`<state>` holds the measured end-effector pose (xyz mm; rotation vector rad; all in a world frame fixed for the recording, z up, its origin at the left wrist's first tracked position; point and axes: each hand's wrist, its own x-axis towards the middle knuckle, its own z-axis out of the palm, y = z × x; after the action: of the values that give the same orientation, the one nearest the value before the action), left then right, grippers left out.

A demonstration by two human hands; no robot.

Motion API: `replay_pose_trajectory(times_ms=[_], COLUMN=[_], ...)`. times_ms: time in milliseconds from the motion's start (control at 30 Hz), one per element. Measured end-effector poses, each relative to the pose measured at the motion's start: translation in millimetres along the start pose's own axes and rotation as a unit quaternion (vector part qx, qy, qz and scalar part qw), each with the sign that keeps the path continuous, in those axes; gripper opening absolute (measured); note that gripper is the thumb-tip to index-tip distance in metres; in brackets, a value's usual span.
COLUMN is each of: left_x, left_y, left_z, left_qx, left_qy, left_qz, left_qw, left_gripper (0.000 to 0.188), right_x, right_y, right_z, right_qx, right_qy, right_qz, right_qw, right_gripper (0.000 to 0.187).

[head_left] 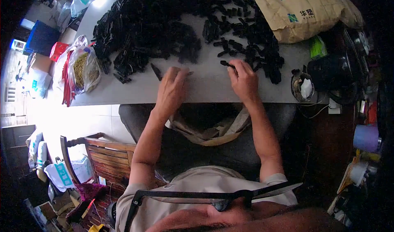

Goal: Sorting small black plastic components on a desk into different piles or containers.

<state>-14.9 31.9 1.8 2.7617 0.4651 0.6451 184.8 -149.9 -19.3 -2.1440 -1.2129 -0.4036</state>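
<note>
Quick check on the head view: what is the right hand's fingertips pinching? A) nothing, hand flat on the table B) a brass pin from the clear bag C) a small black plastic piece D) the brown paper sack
C: the right hand pinches a small black plastic piece at its fingertips, near the edge of the heap of black parts on the grey table; the brown paper sack lies apart, farther back on the right.
</note>
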Motion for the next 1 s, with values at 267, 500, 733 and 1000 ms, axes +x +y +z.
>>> replay_pose_trajectory(times_ms=[267, 500, 733, 1000], left_x=[0, -6, -4, -8], left_y=[24, 23, 26, 24], left_z=[5, 3, -6, 3], left_qx=[-0.377, -0.341, -0.324, -0.356], left_qy=[-0.044, -0.083, -0.11, -0.066], left_qz=[-0.118, -0.033, 0.001, 0.002], left_qw=[0.917, 0.936, 0.94, 0.932], left_gripper=[0.027, 0.03, 0.034, 0.036], right_x=[-23, -30, -32, -36], right_y=[-61, -69, -66, -69], right_z=[-13, -12, -12, -9], right_qx=[0.44, 0.504, 0.529, 0.55], right_qy=[-0.172, -0.183, -0.144, -0.11], right_qz=[0.176, 0.232, 0.264, 0.237], right_qw=[0.864, 0.811, 0.793, 0.793], right_gripper=[0.014, 0.015, 0.013, 0.014])
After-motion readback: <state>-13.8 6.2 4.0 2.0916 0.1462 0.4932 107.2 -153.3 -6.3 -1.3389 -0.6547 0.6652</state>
